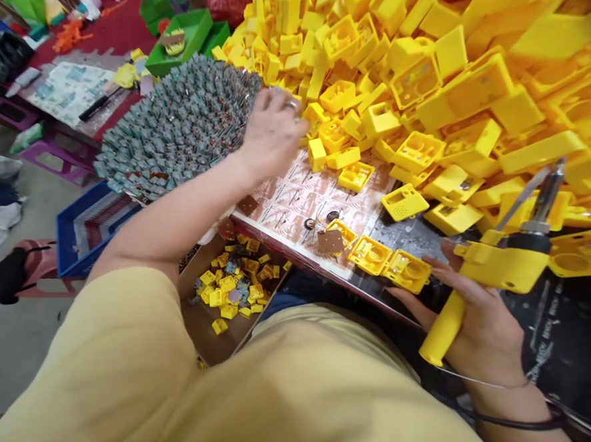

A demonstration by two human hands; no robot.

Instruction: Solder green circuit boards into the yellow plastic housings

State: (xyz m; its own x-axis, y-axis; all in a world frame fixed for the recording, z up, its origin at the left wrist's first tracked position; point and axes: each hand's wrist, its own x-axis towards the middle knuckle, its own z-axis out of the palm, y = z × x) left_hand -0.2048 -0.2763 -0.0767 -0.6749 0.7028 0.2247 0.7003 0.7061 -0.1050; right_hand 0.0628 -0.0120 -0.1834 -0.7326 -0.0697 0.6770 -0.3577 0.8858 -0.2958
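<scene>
My left hand (pixel 276 130) is stretched forward to where the heap of small circuit boards (pixel 184 121) meets the pile of yellow plastic cases (pixel 338 98). Its fingers are curled, and what they hold, if anything, is hidden. In my right hand (pixel 487 329) lies a yellow soldering gun (pixel 503 265), its handle across the palm and its metal tip pointing up. Thumb and fingertips of that hand reach the end of an open yellow case (pixel 407 271). Beside it lie another open case (pixel 370 255) and one with a brown board (pixel 330 241) on it. Two small black-rimmed discs (pixel 332 215) lie behind.
Below the table edge stands a cardboard box (pixel 197 334) with several small yellow parts. A blue basket (pixel 73 228) is at the left, near purple stools (pixel 61 158). Green trays (pixel 191 37) stand at the back. A yellow half-case (pixel 585 253) lies right of the soldering gun.
</scene>
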